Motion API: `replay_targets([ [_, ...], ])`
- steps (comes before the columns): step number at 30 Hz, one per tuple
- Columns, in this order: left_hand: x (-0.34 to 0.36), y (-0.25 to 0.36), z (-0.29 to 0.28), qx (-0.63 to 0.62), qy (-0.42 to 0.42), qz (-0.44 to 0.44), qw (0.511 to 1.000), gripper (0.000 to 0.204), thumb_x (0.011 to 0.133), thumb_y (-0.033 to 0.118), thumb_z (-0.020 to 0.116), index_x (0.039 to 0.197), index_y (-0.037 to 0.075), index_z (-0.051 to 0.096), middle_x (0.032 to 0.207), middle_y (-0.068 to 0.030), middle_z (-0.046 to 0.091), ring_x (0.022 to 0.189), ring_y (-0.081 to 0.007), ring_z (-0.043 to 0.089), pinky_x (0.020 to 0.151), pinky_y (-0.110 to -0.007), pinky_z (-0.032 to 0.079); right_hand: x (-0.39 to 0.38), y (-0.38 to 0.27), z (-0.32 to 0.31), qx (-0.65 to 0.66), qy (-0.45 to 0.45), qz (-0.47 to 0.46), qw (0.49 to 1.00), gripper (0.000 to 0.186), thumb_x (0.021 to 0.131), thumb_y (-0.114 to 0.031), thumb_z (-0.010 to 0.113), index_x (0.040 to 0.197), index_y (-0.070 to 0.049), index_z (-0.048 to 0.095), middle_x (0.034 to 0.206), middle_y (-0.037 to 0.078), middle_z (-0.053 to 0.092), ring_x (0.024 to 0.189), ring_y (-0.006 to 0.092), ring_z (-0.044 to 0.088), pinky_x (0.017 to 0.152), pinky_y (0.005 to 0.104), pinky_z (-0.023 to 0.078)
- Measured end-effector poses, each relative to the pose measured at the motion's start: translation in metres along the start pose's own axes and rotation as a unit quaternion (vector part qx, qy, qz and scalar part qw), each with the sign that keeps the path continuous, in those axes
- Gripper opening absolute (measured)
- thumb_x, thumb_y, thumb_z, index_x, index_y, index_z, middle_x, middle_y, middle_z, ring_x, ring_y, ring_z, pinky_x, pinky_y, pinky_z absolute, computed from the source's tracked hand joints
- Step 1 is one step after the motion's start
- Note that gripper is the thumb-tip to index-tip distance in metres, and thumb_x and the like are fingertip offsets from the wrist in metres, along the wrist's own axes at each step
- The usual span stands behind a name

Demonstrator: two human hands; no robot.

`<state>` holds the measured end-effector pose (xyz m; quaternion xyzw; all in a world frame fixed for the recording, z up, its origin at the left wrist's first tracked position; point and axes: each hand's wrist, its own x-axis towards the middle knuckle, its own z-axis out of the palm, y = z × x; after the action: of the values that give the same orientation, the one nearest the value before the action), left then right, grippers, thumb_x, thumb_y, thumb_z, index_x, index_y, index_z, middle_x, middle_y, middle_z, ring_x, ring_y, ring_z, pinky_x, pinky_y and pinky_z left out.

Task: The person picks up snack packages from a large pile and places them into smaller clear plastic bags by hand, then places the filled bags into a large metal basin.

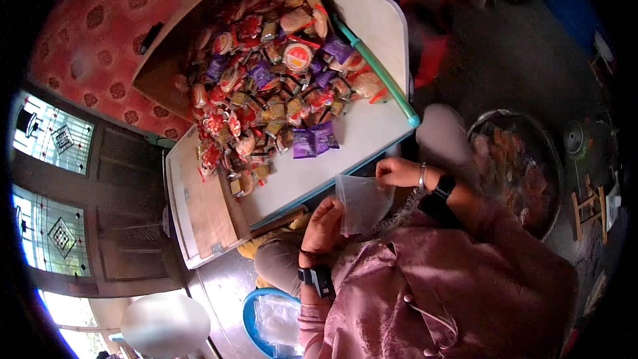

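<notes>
A clear plastic bag (pixel 362 203) is stretched between my two hands, in front of my lap at the near edge of the table. My left hand (pixel 323 225) pinches the bag's left side. My right hand (pixel 397 173) has its fingers closed on the upper right part of the bag. The bag looks flat, with nothing plainly visible inside. Beyond it, a heap of small wrapped snacks (pixel 276 110) in red, gold and purple wrappers covers much of the white table (pixel 345 136). Two purple packets (pixel 315 140) lie at the heap's near side.
An open cardboard box (pixel 211 203) lies around the heap on the table. A green tube (pixel 379 66) rests along the right. Beside my left forearm, a blue basin (pixel 250 312) holds clear bags. A large round container (pixel 557 179) with colourful packages stands at right, near a wooden stool (pixel 585 206).
</notes>
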<state>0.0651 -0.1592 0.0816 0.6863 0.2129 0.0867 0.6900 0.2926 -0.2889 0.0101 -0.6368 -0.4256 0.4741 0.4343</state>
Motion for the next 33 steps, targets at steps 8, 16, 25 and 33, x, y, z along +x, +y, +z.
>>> replay_targets([
  [8,0.015,-0.028,-0.004,0.246,0.027,0.130,0.960,0.003,0.083,0.004,0.053,0.080,0.003,0.052,0.074,0.0004,0.049,0.067,-0.0086,0.045,0.061,-0.022,0.040,0.000,0.003,0.014,-0.121,0.284,-0.146,0.940,0.021,0.073,-0.013,0.069,0.081,-0.002,0.052,0.073,0.006,0.056,0.068,0.0179,0.058,0.062,0.0297,0.047],
  [16,0.039,-0.044,0.035,0.267,0.023,0.073,0.961,0.017,0.080,0.017,0.063,0.084,0.002,0.057,0.076,-0.0148,0.060,0.069,-0.0250,0.061,0.062,-0.033,0.048,0.003,0.015,0.030,-0.099,0.026,-0.104,0.989,0.044,0.084,-0.044,0.058,0.078,-0.001,0.063,0.064,0.015,0.060,0.057,0.0191,0.056,0.056,0.0363,0.044],
  [25,0.039,-0.061,0.024,0.335,0.130,0.083,0.930,0.015,0.080,0.013,0.059,0.080,0.003,0.048,0.069,-0.0149,0.054,0.061,-0.0299,0.055,0.058,-0.036,0.046,0.005,0.020,0.025,-0.163,-0.025,-0.028,0.986,0.027,0.078,-0.024,0.059,0.084,0.001,0.063,0.073,0.017,0.063,0.064,0.0217,0.060,0.060,0.0359,0.046],
  [33,0.042,-0.081,-0.005,0.361,0.232,0.040,0.902,0.013,0.077,0.008,0.059,0.078,0.004,0.047,0.067,-0.0138,0.054,0.061,-0.0281,0.056,0.059,-0.037,0.046,0.002,0.000,0.016,0.158,-0.009,0.009,0.987,0.028,0.083,-0.030,0.064,0.077,-0.002,0.063,0.064,0.001,0.059,0.055,0.0075,0.052,0.052,0.0227,0.043],
])
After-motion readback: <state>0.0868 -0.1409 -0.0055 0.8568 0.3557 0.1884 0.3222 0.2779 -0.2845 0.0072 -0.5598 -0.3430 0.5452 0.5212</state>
